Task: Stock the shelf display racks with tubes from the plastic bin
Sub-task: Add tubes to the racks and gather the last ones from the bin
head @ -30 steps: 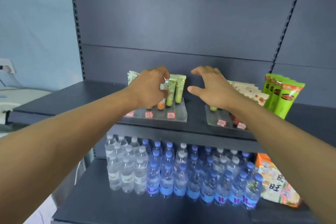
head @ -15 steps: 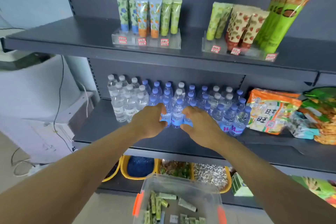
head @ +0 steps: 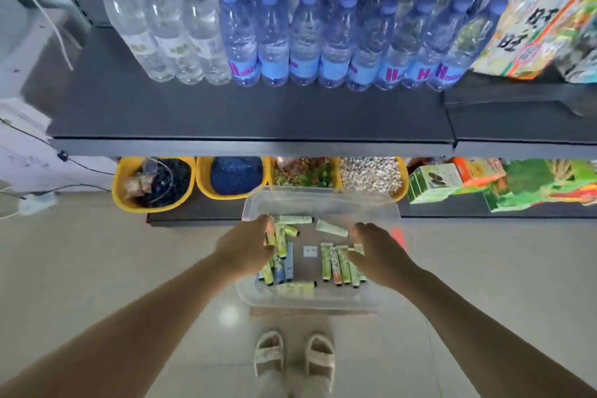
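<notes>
A clear plastic bin stands on the floor in front of the shelving, with several green, blue and orange tubes lying loose in it. My left hand reaches into the bin's left side, its fingers and thumb spread over a cluster of tubes. My right hand hovers over the right side, fingers curved above another row of tubes. Neither hand plainly grips a tube. The display racks are out of view.
Above the bin juts a dark shelf carrying several water bottles and snack bags. Yellow tubs of goods and green boxes sit on the bottom shelf behind the bin. My sandalled feet stand on the tiled floor.
Both hands have dropped from the top shelf's tube racks, past the water bottles, down into the bin. The view has tilted down to the floor.
</notes>
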Motion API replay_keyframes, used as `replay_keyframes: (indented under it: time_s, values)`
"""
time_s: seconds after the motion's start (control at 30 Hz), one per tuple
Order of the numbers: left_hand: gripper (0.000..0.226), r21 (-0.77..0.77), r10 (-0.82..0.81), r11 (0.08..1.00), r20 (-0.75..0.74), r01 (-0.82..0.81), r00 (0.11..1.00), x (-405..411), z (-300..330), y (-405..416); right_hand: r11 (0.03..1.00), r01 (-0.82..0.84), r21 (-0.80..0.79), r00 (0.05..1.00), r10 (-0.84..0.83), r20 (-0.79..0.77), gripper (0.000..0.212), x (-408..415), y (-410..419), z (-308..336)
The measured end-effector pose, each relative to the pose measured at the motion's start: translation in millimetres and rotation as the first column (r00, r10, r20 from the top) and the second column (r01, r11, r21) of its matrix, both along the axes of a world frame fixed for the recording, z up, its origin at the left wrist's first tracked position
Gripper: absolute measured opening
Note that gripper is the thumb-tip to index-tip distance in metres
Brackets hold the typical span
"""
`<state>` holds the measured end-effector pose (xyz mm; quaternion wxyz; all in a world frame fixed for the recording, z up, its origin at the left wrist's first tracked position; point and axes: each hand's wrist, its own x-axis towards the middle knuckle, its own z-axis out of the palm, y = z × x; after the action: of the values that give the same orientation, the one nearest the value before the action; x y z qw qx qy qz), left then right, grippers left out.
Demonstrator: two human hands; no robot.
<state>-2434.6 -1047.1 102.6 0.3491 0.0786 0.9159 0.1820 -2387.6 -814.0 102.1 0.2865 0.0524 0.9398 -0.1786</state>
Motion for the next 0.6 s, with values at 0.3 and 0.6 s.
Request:
replay_keyframes:
  time_s: [0.3,0.6]
  values:
    - [0.049,-0.088,0.185,0.980,0.093,-0.177,0.978,2,-173,23,0.994,0.090,-0.061,0.994,-0.085,0.071,0.033,-15,14,-172]
    - [0.037,-0.021,0.271,0.962,0.053,-0.270,0.961,-7,-300,69,0.988,0.153,0.022,0.984,-0.154,0.094,0.041,-18,46,-288]
